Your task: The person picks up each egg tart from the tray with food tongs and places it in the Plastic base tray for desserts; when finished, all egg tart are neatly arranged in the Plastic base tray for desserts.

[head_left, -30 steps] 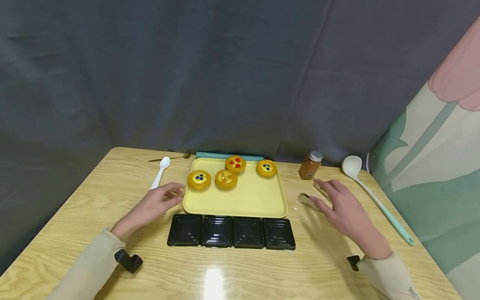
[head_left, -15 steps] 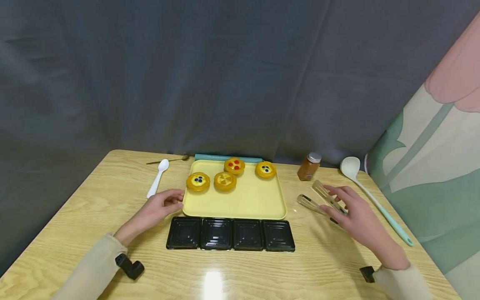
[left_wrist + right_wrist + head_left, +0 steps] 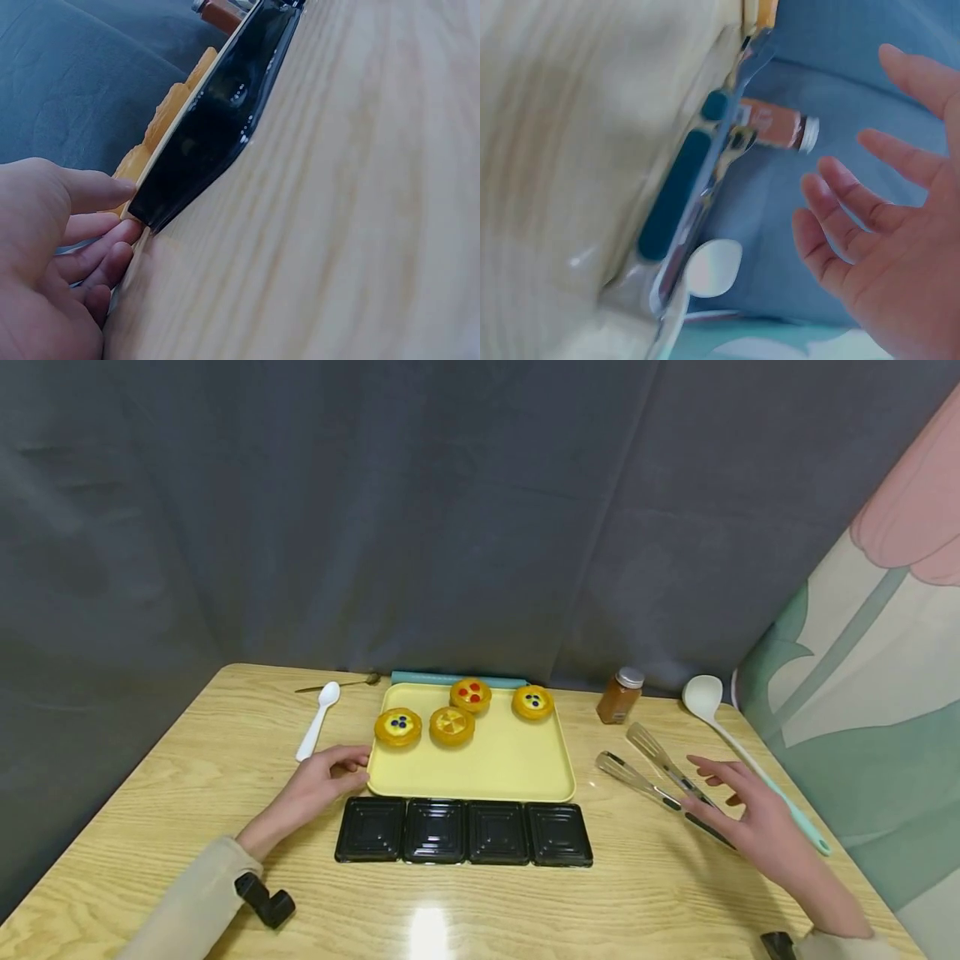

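Bare table (image 3: 187, 777) lies left of the tray (image 3: 487, 768), broken only by a white spoon (image 3: 318, 720). The near edge, below the row of black lids (image 3: 463, 832), is open wood. Between tray and tongs (image 3: 660, 785) runs a narrow free strip. To the right, the tongs, ladle (image 3: 750, 760) and spice jar (image 3: 620, 694) crowd the corner. Four tarts (image 3: 451, 724) fill the tray's far half; its near half is free.
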A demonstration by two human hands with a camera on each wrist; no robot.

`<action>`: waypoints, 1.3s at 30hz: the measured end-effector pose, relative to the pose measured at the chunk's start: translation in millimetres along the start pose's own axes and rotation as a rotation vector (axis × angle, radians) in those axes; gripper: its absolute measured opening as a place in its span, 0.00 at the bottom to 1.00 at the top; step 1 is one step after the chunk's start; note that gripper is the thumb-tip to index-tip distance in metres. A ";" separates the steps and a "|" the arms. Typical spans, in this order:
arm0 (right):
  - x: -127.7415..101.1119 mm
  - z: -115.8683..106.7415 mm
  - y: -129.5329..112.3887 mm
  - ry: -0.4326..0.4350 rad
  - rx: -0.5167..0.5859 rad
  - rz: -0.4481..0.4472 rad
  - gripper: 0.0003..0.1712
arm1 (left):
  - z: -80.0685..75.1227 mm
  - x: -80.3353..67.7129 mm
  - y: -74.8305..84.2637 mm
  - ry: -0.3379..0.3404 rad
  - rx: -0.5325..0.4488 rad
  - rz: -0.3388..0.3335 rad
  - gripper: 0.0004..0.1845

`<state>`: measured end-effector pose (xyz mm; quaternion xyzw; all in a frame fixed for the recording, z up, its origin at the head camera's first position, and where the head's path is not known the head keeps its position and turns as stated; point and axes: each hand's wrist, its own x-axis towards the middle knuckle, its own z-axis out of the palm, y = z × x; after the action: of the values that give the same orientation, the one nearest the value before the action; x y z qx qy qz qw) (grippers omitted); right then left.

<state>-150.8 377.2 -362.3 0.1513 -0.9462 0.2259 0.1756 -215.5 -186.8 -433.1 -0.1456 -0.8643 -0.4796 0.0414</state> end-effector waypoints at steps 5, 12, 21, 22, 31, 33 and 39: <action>-9.2 -5.8 22.6 -0.033 0.063 0.063 0.32 | -0.3 -0.2 1.0 0.007 0.008 -0.006 0.23; -14.8 -13.1 48.6 -0.160 0.140 0.150 0.35 | 0.3 -0.2 1.3 0.006 0.002 -0.004 0.24; -12.1 -6.7 63.2 -0.346 0.165 0.207 0.43 | 1.5 0.9 -2.4 0.009 0.001 -0.017 0.23; -11.1 -4.8 64.8 -0.356 0.160 0.201 0.44 | 1.6 0.8 -2.6 0.008 0.002 -0.019 0.24; -3.1 9.0 68.6 -0.381 0.130 0.184 0.48 | 2.0 0.9 -1.5 0.021 0.005 0.007 0.23; -0.9 10.9 67.1 -0.388 0.157 0.189 0.48 | 2.1 1.2 -1.1 0.023 0.005 0.009 0.22; 4.9 14.2 64.2 -0.402 0.151 0.205 0.48 | 2.0 1.5 -1.8 0.021 -0.004 0.007 0.22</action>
<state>-182.5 424.1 -396.2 0.1091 -0.9529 0.2782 -0.0519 -217.3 -185.7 -435.3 -0.1435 -0.8624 -0.4826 0.0520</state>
